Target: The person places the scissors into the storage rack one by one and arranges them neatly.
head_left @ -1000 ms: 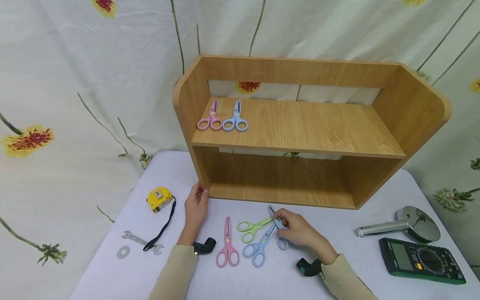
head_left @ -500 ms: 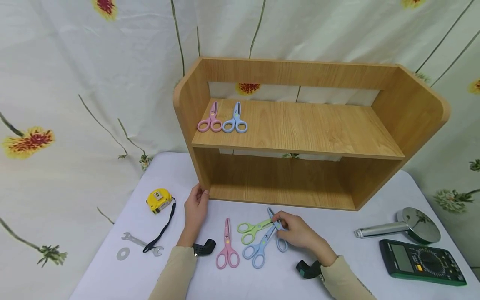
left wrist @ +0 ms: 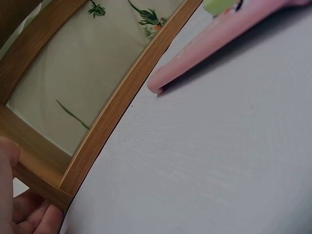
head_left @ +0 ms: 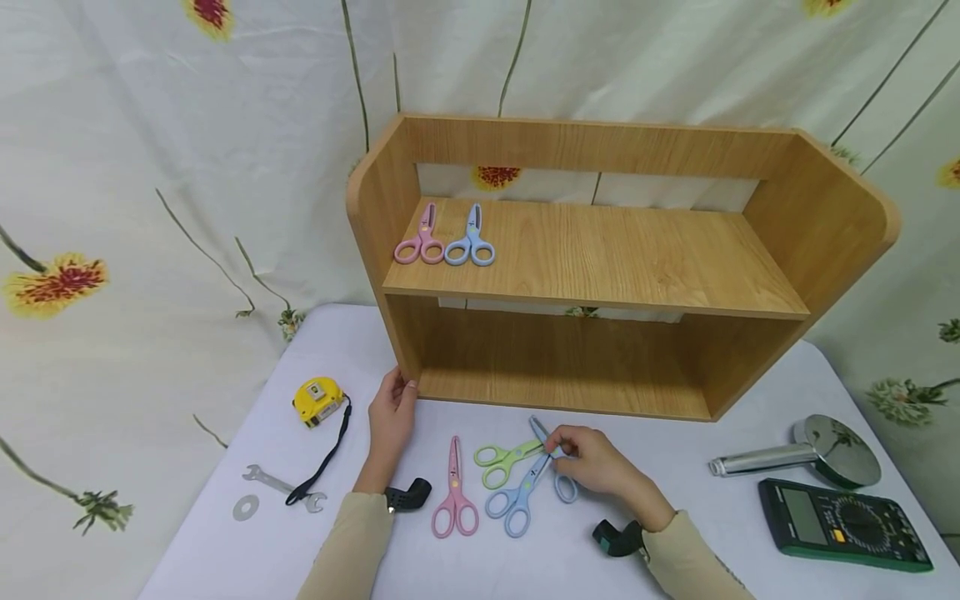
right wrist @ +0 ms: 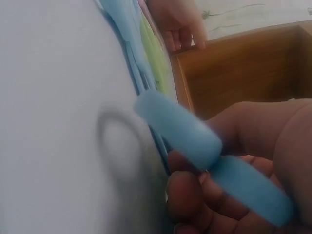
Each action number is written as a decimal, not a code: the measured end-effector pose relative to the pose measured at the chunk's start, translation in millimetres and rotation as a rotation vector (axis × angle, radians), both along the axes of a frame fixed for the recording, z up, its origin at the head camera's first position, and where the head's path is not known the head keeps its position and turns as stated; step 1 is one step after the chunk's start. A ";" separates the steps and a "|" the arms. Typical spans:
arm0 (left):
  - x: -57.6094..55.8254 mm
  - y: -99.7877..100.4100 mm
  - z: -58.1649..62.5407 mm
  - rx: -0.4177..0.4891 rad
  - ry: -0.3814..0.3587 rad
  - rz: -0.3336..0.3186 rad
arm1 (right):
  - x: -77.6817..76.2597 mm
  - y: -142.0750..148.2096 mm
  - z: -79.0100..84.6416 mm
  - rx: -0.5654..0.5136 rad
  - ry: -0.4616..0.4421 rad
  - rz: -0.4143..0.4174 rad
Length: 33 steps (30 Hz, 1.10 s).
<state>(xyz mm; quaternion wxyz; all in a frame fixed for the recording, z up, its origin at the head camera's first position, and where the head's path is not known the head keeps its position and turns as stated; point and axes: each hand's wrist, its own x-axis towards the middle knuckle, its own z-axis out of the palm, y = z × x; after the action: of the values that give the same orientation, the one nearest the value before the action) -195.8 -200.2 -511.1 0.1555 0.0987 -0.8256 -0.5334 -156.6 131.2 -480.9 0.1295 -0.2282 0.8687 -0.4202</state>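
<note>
Blue scissors (head_left: 537, 427) sit pinched in the right hand (head_left: 592, 461), while the left hand (head_left: 392, 414) apparently grips the shelf (head_left: 637, 254).

Blue scissors (right wrist: 183, 129): smooth plast. (shelf (head_left: 637, 250): matt wd.)

Multimeter (head_left: 846, 523) lies nr shower hd (head_left: 840, 448), tape meas. (head_left: 318, 400) nr wrench (head_left: 274, 480).

Creased pale cloth backdrop (head_left: 187, 117), yellow-red flowers (head_left: 56, 284), green stems (head_left: 357, 77); white-covered table (head_left: 540, 571) in front, soft light
</note>
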 end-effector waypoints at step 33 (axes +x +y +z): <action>-1.8 -2.5 -2.0 0.034 -0.003 -0.016 | 5.4 -5.6 115.6 -0.391 0.187 0.114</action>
<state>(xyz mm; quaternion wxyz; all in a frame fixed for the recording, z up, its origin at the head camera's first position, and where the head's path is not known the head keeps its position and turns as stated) -197.6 -202.7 -513.1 0.1482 0.0956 -0.8173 -0.5485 -151.2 125.6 -365.3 0.0254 -0.3355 0.7647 -0.5495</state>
